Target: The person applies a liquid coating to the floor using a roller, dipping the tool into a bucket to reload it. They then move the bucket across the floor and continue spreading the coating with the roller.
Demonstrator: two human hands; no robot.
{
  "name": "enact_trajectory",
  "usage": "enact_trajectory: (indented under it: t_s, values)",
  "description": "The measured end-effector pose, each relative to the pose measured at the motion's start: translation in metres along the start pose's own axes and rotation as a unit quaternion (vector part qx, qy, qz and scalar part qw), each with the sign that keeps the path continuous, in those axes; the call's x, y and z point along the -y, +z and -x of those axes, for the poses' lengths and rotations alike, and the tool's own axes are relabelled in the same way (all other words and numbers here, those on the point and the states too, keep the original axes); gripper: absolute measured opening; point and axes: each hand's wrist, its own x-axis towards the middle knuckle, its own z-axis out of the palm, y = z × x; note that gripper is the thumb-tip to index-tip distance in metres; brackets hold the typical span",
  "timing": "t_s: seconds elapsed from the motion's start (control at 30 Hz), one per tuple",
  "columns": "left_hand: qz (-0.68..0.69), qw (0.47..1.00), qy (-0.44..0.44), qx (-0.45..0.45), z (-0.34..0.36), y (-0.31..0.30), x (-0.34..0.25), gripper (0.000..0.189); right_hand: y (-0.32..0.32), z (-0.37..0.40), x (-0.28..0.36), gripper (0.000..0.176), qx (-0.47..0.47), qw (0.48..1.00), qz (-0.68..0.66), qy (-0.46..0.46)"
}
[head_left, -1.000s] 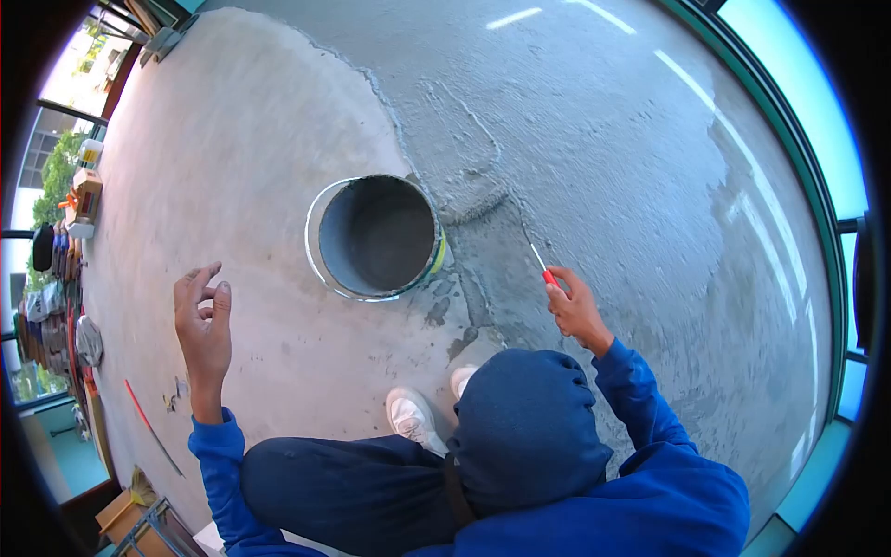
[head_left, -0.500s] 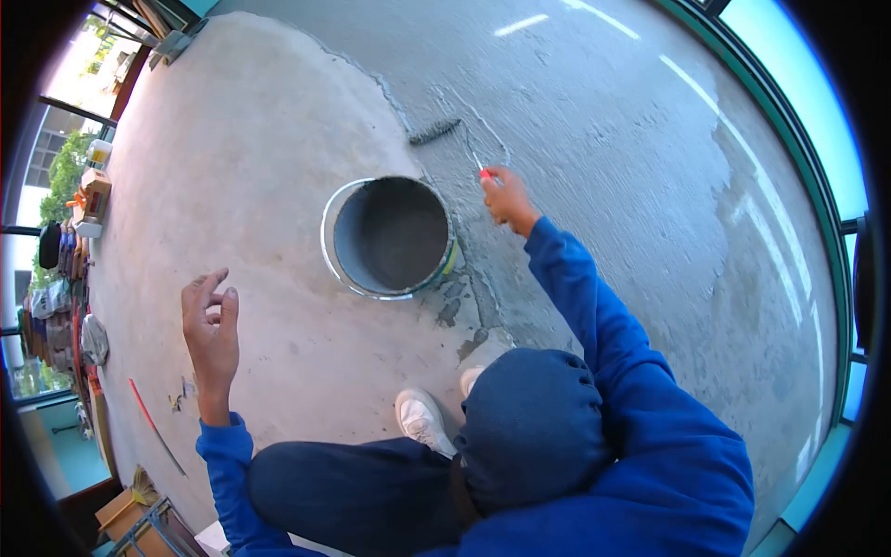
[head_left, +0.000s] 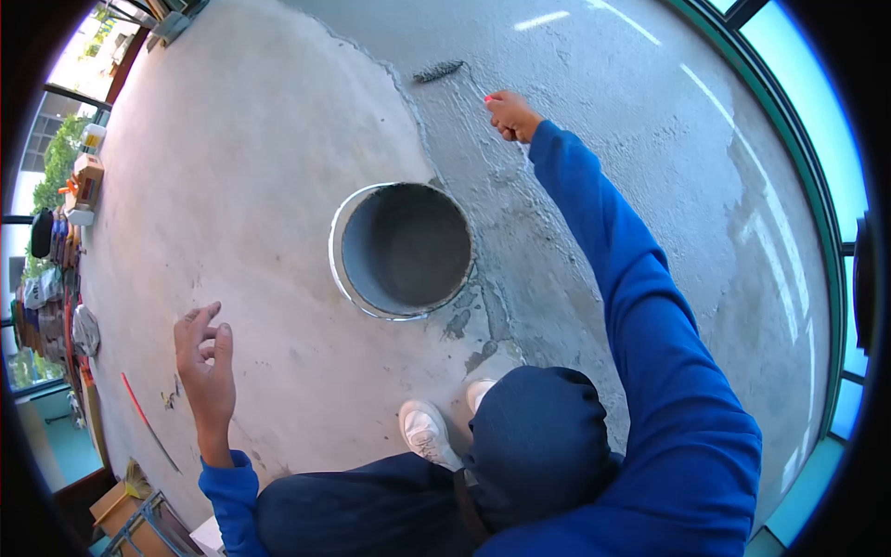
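Observation:
My right hand (head_left: 513, 117) is closed around the red handle of a paint roller (head_left: 438, 71), arm stretched forward. The roller's dark, wet sleeve rests on the grey coated floor (head_left: 594, 167), close to the border with the bare, paler floor (head_left: 251, 167). Between my feet and the roller stands a bucket (head_left: 406, 249) with a grey layer inside and a pale rim. My left hand (head_left: 206, 371) hangs in the air over the bare floor at the left, fingers loosely curled and apart, holding nothing.
White shoes (head_left: 427, 429) are on the floor below the bucket. A red-tipped thin strip (head_left: 139, 404) lies at the left. Piled goods and boxes (head_left: 85, 181) line the left windows. A green window frame (head_left: 789, 139) runs along the right, and a cardboard box (head_left: 121, 506) sits at lower left.
My right hand has pushed the roller forward, farther from me, along the coated floor. My left hand appears slightly lower in view, still holding nothing.

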Motion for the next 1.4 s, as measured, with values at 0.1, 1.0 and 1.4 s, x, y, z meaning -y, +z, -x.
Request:
enact_trajectory:
  t_s: [0.1, 1.0, 1.4]
  values:
    - [0.0, 1.0, 0.012, 0.003, -0.002, 0.003, -0.003, 0.028, -0.026, 0.055, -0.03, 0.03, -0.002, 0.998, 0.054, -0.024]
    - [0.027, 0.996, 0.078, 0.029, -0.018, 0.027, -0.02, 0.029, -0.088, 0.217, -0.107, 0.036, -0.054, 0.994, 0.082, 0.04]
    - [-0.013, 0.999, 0.017, 0.032, -0.009, 0.013, -0.004, 0.028, -0.053, 0.002, 0.021, 0.022, 0.036, 0.998, -0.021, 0.043]
